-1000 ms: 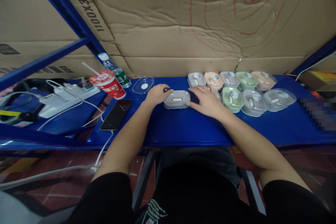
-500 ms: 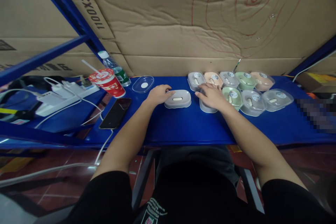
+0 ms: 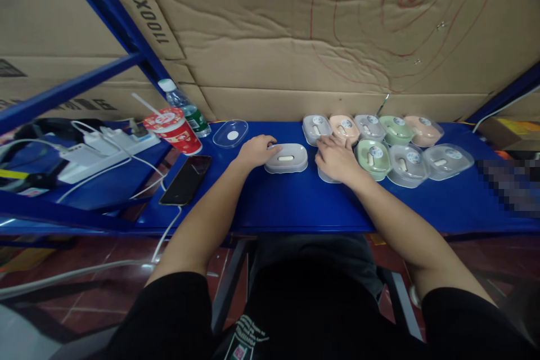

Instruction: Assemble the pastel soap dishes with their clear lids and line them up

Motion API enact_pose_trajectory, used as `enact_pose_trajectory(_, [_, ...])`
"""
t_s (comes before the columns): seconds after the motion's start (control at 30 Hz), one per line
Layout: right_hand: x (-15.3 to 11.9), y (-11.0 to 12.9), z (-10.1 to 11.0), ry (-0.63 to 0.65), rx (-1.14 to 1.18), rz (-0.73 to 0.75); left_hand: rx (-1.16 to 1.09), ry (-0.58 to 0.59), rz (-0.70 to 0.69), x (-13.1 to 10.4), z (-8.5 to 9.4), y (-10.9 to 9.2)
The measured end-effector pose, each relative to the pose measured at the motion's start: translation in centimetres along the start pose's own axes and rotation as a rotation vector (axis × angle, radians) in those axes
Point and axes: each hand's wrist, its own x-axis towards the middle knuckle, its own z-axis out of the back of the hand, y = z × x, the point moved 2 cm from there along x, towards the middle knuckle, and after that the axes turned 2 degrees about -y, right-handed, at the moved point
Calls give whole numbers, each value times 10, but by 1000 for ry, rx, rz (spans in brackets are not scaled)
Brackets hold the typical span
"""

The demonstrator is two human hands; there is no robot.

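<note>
A grey oval plastic box (image 3: 287, 162), with a white oblong piece in the middle of its top, lies in front of me. My left hand (image 3: 257, 152) holds its left end, thumb at the near side and fingers curved behind. My right hand (image 3: 336, 158) is closed over a second grey box (image 3: 324, 175), mostly hidden under the palm and fingers. A clear oval lid (image 3: 225, 138) with a round white sticker lies beyond my left hand. Right beside my right hand stands a green box (image 3: 373, 160) under a clear cover.
Several lidded boxes in grey, peach and green, such as a peach box (image 3: 423, 130), fill the back right. On the left are a red paper cup (image 3: 179, 135), a water bottle (image 3: 189, 112), a phone (image 3: 185, 180) and a power strip (image 3: 105, 152). Cardboard (image 3: 261, 39) walls the back.
My right hand has drawn its fingers in and closed over the grey box, which has shifted slightly left. My left hand and its box stay in place.
</note>
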Motion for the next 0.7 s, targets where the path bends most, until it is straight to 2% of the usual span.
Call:
enact_pose_trajectory(0.2, [-2,5,0,52,-63,76,-1,2,-24,2,-6,2])
enact_pose_trajectory(0.43, [-1,-5,-3,63,-74,91,-54,-34,-30,3,-5,3])
enact_pose_trajectory(0.5, [-1,-7,-4,55,-80,93,-78,-110,-7,1,1,3])
enact_pose_trajectory(0.57, [-1,-9,-3,24,-89,103,-51,-239,60,-2,12,6])
enact_pose_trajectory(0.63, [-2,-8,-2,-42,-95,123,21,-345,177,-5,24,12])
enact_pose_trajectory(0.7, [-3,-6,0,-116,-84,152,95,-371,305,-7,34,21])
